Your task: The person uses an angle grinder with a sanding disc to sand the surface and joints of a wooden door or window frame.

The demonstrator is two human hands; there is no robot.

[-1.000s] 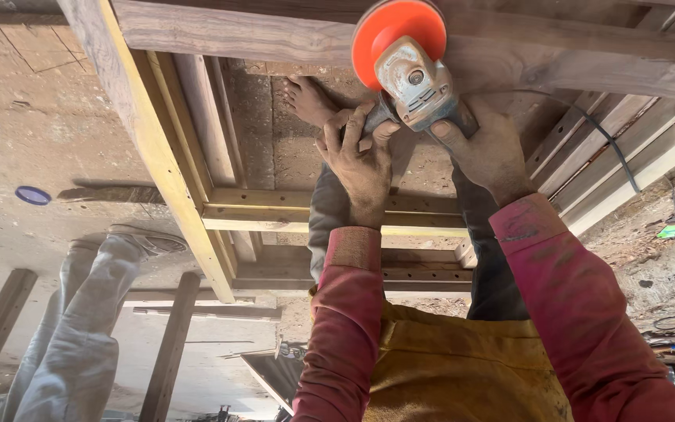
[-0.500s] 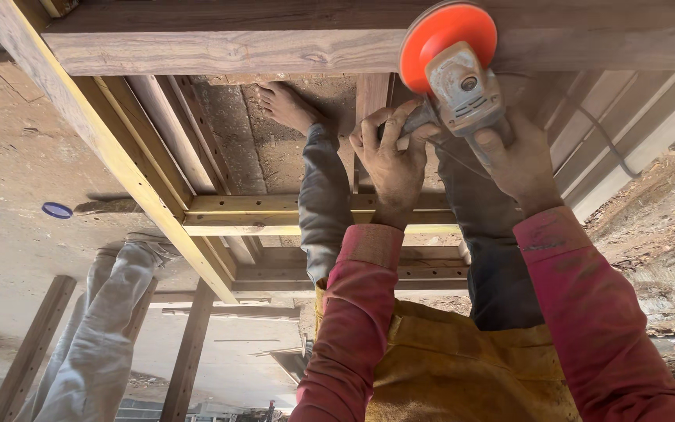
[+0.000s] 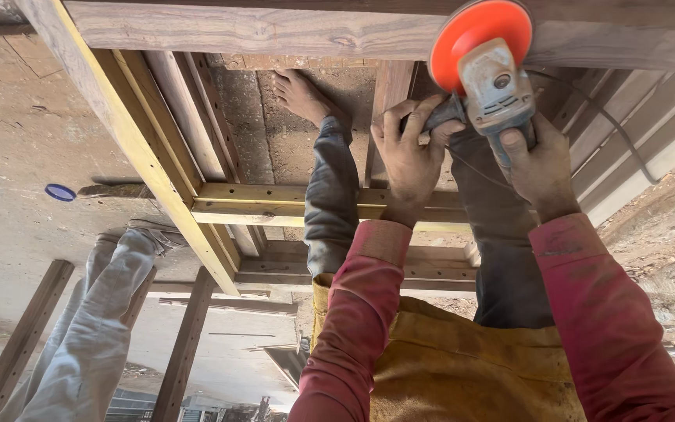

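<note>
Angle grinder [image 3: 494, 86] on wooden frame [image 3: 275, 31], dusty concrete floor [image 3: 17, 141]

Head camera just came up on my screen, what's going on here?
A person holds a grey angle grinder with both hands: the left hand on its side handle, the right hand around its body. Its orange disc sits against a dark wooden beam of a timber frame. Another person's grey-trousered legs stand to the left.

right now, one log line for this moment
left hand: on grinder side handle | right hand: grips angle grinder body | orange disc: at wooden beam
</note>
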